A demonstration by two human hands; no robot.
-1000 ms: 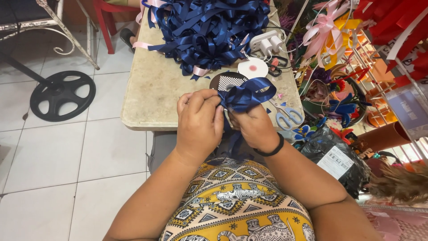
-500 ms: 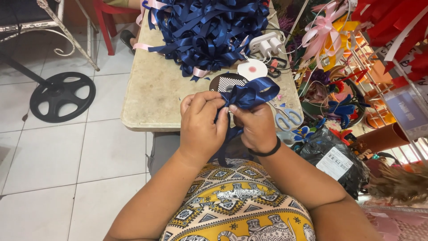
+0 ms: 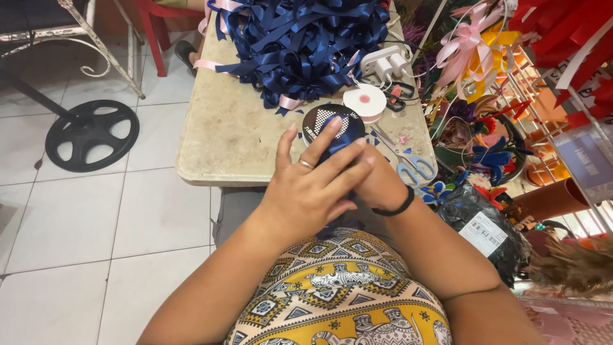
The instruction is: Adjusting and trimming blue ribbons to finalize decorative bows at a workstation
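Hands, left (image 3: 313, 185) over right (image 3: 377, 185), clasp navy ribbon (image 3: 338, 142) (fingers spread)

A white rectangular label (image 3: 481, 234) sits on a black plastic bag (image 3: 495, 246) right of the surface (image 3: 220, 137); a blue sign (image 3: 590, 167) hangs beyond.

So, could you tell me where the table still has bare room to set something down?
The left half of the stone tabletop is bare, bordered by the navy ribbon pile behind and the left hand on its right. The right side is crowded: black spool, white tape roll, scissors and power strip.
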